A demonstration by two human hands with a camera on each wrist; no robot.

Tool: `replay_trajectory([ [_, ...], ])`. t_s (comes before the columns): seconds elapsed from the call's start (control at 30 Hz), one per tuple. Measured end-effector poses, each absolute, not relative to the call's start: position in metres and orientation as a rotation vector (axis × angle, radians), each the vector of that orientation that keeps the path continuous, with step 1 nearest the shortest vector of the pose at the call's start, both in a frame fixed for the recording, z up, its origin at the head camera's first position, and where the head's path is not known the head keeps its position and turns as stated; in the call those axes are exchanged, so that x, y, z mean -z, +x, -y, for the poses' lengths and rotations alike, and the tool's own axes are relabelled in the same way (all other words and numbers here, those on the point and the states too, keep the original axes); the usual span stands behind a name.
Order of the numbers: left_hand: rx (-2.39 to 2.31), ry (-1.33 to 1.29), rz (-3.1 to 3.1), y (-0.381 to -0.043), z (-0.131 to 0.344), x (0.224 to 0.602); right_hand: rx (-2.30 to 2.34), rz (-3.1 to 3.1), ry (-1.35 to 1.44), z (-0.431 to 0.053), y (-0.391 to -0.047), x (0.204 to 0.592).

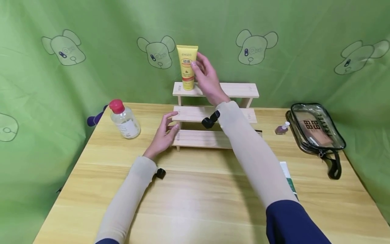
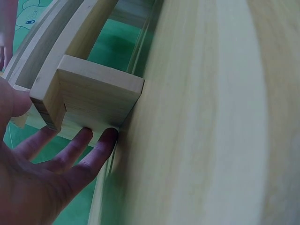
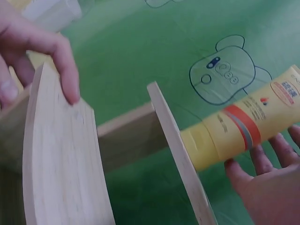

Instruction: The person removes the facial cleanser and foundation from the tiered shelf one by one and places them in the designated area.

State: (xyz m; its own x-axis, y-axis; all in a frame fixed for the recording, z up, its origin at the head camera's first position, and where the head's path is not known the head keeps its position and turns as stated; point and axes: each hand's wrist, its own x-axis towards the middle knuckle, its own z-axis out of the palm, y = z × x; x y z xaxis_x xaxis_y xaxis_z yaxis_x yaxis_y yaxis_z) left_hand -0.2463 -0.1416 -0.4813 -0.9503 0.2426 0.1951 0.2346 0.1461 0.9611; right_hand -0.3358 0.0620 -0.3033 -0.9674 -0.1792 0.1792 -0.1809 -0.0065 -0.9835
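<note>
A yellow squeeze tube (image 1: 186, 69) stands cap down at the left end of the top step of a three-step wooden display rack (image 1: 202, 138). My right hand (image 1: 209, 79) holds it from the right, thumb on its front and fingers behind. In the right wrist view, the cap of the tube (image 3: 201, 144) meets the top board, and fingertips lie along its side. At the rack's left end, my left hand (image 1: 163, 135) touches the boards with spread fingers. The left wrist view has its fingertips (image 2: 108, 135) at the end panel of the lowest step.
To the left stands a clear bottle (image 1: 126, 123) with a red cap. At right are a small purple nail polish bottle (image 1: 282, 128) and a clear travel pouch (image 1: 317, 127). A white-and-green tube (image 1: 287, 176) lies partly behind my right forearm. Green curtain (image 1: 213, 20) surrounds the table.
</note>
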Motion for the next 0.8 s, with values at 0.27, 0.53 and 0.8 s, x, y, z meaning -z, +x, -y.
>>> replay_trajectory([
  [0.27, -1.987, 0.490, -2.365, -0.245, 0.141, 0.480, -2.182, 2.221, 0.404, -0.050, -0.339, 0.307],
  [0.53, -2.016, 0.503, -2.361, -0.246, 0.141, 0.480, -2.171, 2.248, 0.386, -0.046, -0.334, 0.306],
  [0.8, -2.001, 0.500, -2.361, -0.245, 0.140, 0.481, -2.159, 2.171, 0.470, -0.048, -0.320, 0.297],
])
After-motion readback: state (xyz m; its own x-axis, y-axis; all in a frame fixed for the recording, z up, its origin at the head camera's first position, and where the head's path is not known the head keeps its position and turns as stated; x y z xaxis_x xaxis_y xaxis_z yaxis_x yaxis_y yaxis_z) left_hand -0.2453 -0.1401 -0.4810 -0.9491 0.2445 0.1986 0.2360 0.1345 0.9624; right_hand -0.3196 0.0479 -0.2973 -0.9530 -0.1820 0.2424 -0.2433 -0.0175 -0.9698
